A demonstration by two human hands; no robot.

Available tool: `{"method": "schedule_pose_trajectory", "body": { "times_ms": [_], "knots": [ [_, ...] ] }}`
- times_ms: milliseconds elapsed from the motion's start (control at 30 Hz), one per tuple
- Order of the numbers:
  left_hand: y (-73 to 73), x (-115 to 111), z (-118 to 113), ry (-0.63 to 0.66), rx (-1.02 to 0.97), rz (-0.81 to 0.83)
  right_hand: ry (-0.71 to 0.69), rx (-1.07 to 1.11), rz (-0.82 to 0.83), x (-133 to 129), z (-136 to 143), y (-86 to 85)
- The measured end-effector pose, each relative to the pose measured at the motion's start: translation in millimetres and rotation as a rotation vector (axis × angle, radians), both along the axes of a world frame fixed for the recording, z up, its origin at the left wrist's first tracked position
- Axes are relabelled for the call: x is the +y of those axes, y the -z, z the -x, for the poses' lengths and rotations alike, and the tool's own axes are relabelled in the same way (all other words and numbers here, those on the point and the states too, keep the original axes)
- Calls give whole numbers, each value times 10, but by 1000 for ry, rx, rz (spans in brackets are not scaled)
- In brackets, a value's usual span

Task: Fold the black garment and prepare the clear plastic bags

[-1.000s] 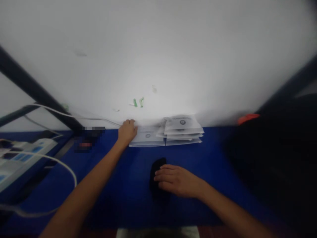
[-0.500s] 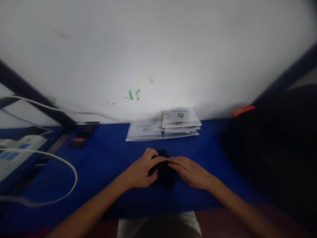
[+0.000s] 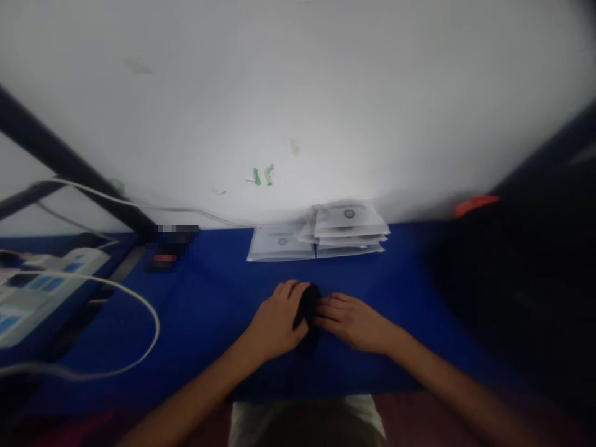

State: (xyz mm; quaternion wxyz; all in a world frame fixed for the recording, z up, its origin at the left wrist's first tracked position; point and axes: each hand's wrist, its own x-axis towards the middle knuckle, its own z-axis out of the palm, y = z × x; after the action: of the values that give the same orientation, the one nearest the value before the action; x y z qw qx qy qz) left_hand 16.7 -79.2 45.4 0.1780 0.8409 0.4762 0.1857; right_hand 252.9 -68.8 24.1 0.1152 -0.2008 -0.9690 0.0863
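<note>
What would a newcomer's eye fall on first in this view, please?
Probably the left hand and right hand, both at a black item on the blue table. Beyond them, pale printed pouches lie near the white wall, stacked higher at the right. A white power strip sits at the left edge.

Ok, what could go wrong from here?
1. The left hand and right hand partly cover the black item, so a slipping grip could be hard to spot.
2. The pile of white bags is uneven; a bump might slide the top one off.
3. The looping white cable could snag the left forearm.
</note>
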Motion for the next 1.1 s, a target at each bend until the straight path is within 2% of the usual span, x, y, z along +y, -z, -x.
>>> {"method": "schedule_pose_trajectory", "body": {
  "times_ms": [67,167,267,333,400,467,533,600,667,733,833,933,1000,1100],
  "knots": [
    [0,39,153,-22,-42,69,16,-14,18,6,-6,5],
    [-12,63,531,-129,-26,127,47,-23,43,20,-90,10],
    [-47,25,719,-221,59,27,44,18,57,30,-205,24],
    [-77,-19,610,-179,54,-92,56,54,54,24,-257,33],
    [-90,-57,355,-37,22,-144,106,94,44,4,-282,33],
    [-75,-73,62,123,16,-115,173,136,46,-29,-292,16],
    [-42,-67,-158,201,16,-75,224,175,66,-74,-299,-15],
    [-17,-48,-242,206,-29,-45,265,223,91,-128,-303,-52],
    [-19,-22,-181,145,-142,-22,304,264,116,-187,-284,-85],
    [-49,2,4,26,-263,-10,310,257,136,-242,-227,-104],
    [-99,18,456,-206,-317,-32,249,152,156,-298,-95,-89],
    [-86,-17,1039,-447,-239,-22,194,69,149,-324,-16,-42],
    [-34,-65,1420,-544,-154,38,203,53,143,-330,-43,-27],
    [49,-127,1788,-656,17,84,247,39,160,-320,-198,-49]
  ]
}}
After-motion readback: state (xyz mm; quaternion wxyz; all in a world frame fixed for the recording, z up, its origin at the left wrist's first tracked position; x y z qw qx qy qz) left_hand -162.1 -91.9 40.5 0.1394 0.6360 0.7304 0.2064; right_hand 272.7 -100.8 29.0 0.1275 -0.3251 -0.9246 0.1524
